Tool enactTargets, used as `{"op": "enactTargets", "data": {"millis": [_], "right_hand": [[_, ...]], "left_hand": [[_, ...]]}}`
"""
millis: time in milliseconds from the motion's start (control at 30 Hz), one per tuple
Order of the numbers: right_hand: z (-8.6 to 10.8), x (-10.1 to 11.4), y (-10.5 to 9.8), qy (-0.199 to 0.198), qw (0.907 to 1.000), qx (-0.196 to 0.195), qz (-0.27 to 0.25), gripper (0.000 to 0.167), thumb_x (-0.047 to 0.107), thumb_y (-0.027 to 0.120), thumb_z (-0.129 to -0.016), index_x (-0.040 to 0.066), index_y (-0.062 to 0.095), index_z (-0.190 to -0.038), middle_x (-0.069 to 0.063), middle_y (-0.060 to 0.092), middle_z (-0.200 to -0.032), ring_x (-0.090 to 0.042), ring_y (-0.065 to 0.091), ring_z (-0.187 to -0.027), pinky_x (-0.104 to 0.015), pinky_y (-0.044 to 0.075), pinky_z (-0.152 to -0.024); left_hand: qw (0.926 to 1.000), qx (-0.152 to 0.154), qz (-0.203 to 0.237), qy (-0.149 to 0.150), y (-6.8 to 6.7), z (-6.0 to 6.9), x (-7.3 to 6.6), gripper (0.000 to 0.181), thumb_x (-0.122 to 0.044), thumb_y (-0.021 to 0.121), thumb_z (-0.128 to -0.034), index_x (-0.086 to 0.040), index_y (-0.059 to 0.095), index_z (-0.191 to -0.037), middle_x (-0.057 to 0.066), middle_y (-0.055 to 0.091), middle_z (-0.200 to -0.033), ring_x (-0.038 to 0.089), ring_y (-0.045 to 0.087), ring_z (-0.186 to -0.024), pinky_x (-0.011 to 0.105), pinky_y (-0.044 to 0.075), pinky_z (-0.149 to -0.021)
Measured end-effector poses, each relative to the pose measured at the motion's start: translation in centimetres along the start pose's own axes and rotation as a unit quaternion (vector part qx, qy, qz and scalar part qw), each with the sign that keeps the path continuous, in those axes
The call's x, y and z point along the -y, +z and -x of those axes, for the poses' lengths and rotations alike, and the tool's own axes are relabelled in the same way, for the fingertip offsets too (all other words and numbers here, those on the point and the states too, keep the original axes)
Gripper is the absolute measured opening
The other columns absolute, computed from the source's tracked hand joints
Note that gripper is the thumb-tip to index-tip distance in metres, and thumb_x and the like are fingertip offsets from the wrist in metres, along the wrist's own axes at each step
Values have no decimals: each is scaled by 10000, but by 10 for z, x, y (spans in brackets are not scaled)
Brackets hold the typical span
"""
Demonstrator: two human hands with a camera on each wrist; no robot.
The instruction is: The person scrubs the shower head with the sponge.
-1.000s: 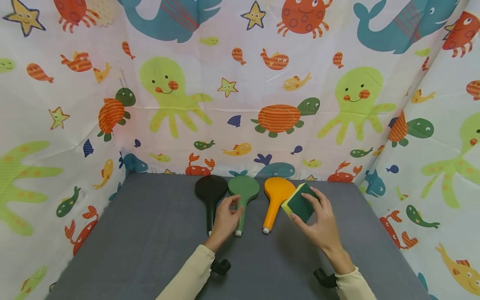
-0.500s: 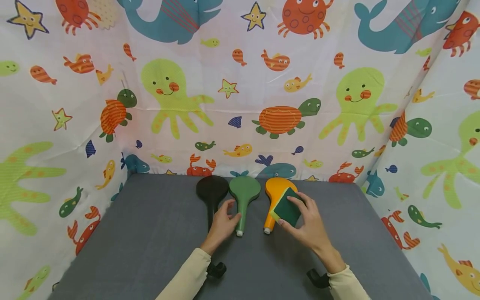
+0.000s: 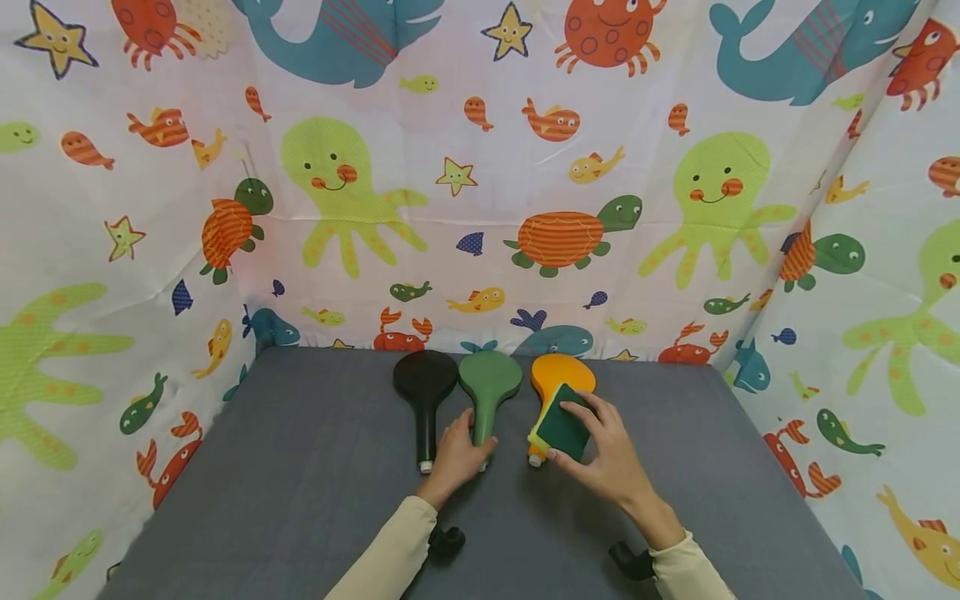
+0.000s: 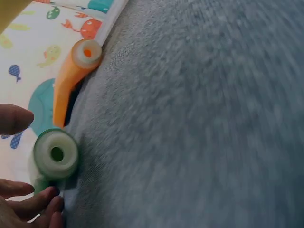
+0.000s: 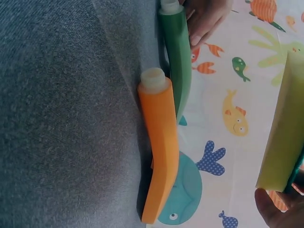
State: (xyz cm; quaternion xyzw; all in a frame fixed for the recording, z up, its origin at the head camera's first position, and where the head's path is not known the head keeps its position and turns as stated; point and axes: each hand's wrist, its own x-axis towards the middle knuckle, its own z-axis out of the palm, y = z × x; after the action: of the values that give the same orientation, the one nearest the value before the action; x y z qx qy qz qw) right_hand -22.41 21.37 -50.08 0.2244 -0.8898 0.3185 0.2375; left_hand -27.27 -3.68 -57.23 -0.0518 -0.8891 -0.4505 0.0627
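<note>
Sponge [image 3: 565, 427], green on one face and yellow below, is pinched in the right hand [image 3: 611, 457], thumb at its near edge and fingertips at the far edge. Position: raised off the table [image 3: 300, 467], in front of the orange paddle [image 3: 562, 372] in the head view and hiding much of its handle; the right wrist view shows the two apart. Left hand [image 3: 456, 457] is at the handle of the green paddle [image 3: 490, 379]. Its digits straddle that handle: in the left wrist view the thumb [image 4: 15, 118] stands clear on one side, while the fingers [image 4: 33, 205], slightly bent, lie against or just beside the other; contact cannot be told for certain. Black paddle [image 3: 425, 379] lies left of the green one, heads nearly touching. All three paddles lie heads away from the person, handles toward, each with a white tip; the green paddle's tip [image 4: 57, 154] has a round hole. Behind, a curtain [image 3: 457, 225] printed with sea animals. Both sleeves are cream.
</note>
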Motion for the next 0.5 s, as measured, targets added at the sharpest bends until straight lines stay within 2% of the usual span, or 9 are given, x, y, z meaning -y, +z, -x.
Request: {"op": "enactTargets", "data": {"millis": [267,500], "right_hand": [[2,0,-2,33,10000,38,66,675,376,830,-732,228,575,-1340,-139,443,-1464,-333,431,-1252,-558,533,-850],[5,-1,-4,21,10000,16,59,664,377,826,-736,250,573,-1336,-130,444,-1468,-333,429,-1252,-533,537,-836]], "left_hand": [[9946,-497,-896,-191,13,-2,-4,566,-363,768,-809,-9,623,-1226,128,598,-1003,258,494,-863,439,395,-791],[9932,-592,-942,-351,12,-4,-7,488,-326,796,-772,3,665,-1106,125,602,-906,274,514,-813,448,425,-753]]}}
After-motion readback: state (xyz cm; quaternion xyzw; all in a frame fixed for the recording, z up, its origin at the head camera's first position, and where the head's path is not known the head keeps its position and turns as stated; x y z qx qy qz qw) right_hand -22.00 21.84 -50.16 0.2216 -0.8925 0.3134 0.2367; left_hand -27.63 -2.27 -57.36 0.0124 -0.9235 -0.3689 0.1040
